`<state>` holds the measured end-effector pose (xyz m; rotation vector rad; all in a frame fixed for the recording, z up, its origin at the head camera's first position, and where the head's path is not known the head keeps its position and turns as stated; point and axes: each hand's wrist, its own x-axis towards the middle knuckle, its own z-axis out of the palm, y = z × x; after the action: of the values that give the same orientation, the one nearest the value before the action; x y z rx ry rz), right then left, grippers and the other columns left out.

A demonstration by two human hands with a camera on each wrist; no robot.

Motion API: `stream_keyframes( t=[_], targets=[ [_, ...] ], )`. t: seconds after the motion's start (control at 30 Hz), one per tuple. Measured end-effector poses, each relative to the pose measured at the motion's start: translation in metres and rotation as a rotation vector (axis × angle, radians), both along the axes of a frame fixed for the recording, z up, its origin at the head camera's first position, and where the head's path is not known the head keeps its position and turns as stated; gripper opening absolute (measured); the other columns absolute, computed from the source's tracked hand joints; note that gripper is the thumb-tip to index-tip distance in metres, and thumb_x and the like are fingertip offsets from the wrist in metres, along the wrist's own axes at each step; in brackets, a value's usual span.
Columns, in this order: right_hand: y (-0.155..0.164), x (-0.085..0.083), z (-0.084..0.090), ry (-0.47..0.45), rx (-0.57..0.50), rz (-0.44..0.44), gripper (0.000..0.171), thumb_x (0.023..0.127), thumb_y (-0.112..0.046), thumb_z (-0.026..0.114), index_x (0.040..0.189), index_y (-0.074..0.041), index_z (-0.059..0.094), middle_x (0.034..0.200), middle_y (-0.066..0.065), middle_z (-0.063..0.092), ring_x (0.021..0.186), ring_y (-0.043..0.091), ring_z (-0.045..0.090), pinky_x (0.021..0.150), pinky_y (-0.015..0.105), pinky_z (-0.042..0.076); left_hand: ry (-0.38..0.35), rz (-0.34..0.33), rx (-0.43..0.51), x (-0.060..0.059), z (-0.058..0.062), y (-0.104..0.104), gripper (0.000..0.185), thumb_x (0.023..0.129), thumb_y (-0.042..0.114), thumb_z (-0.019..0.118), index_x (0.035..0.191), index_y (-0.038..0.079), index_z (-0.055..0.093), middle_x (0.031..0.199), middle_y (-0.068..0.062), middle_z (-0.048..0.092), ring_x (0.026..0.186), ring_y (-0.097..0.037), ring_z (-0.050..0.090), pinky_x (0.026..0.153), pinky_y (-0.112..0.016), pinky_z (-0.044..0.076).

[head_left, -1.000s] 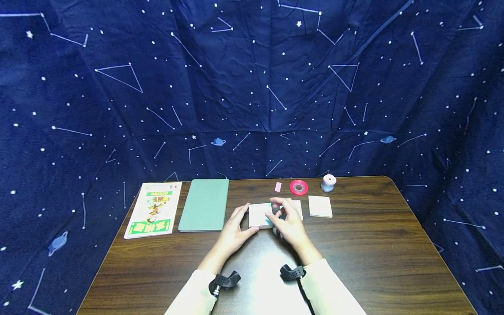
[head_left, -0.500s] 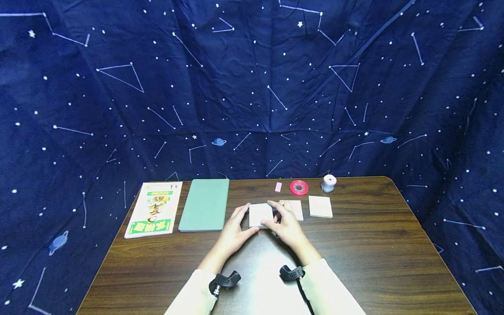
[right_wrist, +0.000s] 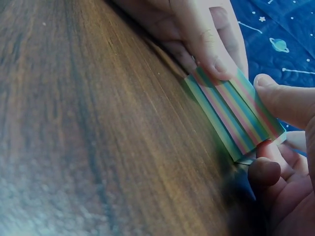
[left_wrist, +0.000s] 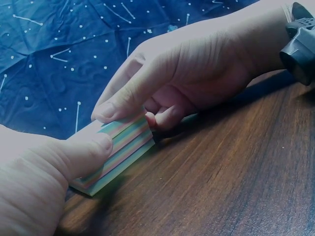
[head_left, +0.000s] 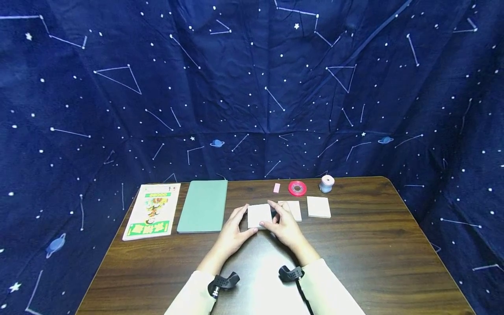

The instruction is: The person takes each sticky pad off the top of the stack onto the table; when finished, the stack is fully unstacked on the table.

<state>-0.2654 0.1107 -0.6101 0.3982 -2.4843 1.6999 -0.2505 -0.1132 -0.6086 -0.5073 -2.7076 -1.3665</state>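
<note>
A thick square pad of sticky notes sits between both hands, white on top. Its side shows bands of green, yellow, pink and blue in the left wrist view. My left hand grips it from the left, thumb against the banded near side and fingers toward the far left corner. From the right, my right hand holds it with the thumb at the near top edge and the index finger at the far right corner. In the right wrist view, the right hand's lower fingers curl in at the pad's bottom corner.
Two more white square pads, one partly behind the right hand and another, lie to the right. Behind them are a pink eraser-like block, a red tape roll and a spool. A green notebook and a picture booklet lie left.
My right hand has come down onto the pad, its thumb and index finger now at its edges. The blue patch seen earlier on the pad's right side is covered by white. The left hand stays put.
</note>
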Motion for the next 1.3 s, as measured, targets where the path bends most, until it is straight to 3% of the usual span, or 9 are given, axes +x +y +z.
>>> stream_keyframes(
  t=[0.27,0.6,0.8,1.1,1.3],
  targets=[
    [0.001,0.001,-0.002,0.026,-0.049,0.015,0.077,0.081,-0.007,0.095,0.149,0.001,0.059,0.127,0.021,0.054,0.074,0.007,0.055,0.06,0.014,0.047,0.098,-0.007,0.01,0.0,-0.006,-0.002,0.087,0.094,0.035,0.086,0.161,-0.003,0.046,0.156,-0.021,0.056,0.144,-0.045,0.056,0.117,-0.063,0.049],
    [0.003,0.0,-0.005,-0.038,-0.241,0.082,0.073,0.086,0.002,0.089,0.149,0.0,0.051,0.108,0.023,0.059,0.069,0.008,0.053,0.051,0.016,0.045,-0.02,0.006,-0.01,0.001,0.004,0.001,0.088,0.092,0.02,0.088,0.165,0.002,0.043,0.162,-0.017,0.053,0.154,-0.037,0.05,0.129,-0.055,0.04],
    [0.006,0.004,-0.001,-0.052,-0.36,0.102,0.063,0.094,0.001,0.081,0.148,0.002,0.049,0.105,0.022,0.054,0.046,0.011,0.053,0.031,0.034,0.045,-0.026,0.0,-0.009,0.0,0.006,0.001,0.087,0.094,0.021,0.087,0.166,0.004,0.042,0.163,-0.016,0.052,0.154,-0.037,0.05,0.128,-0.056,0.041],
    [0.006,0.011,-0.001,-0.029,-0.494,0.158,0.069,0.092,0.014,0.075,0.153,0.006,0.042,0.114,0.026,0.049,0.071,0.006,0.061,0.042,0.037,0.059,-0.023,0.011,-0.03,0.003,0.003,0.001,0.086,0.094,0.023,0.087,0.165,0.003,0.043,0.162,-0.018,0.053,0.153,-0.038,0.051,0.128,-0.056,0.041],
    [0.014,0.016,0.003,0.003,-0.643,0.155,0.07,0.093,0.019,0.07,0.155,0.008,0.039,0.118,0.016,0.042,0.083,0.006,0.063,0.061,0.037,0.068,-0.004,0.006,-0.029,0.004,0.003,0.001,0.085,0.093,0.022,0.088,0.164,0.002,0.045,0.16,-0.02,0.054,0.151,-0.041,0.052,0.126,-0.059,0.042]
  ],
)
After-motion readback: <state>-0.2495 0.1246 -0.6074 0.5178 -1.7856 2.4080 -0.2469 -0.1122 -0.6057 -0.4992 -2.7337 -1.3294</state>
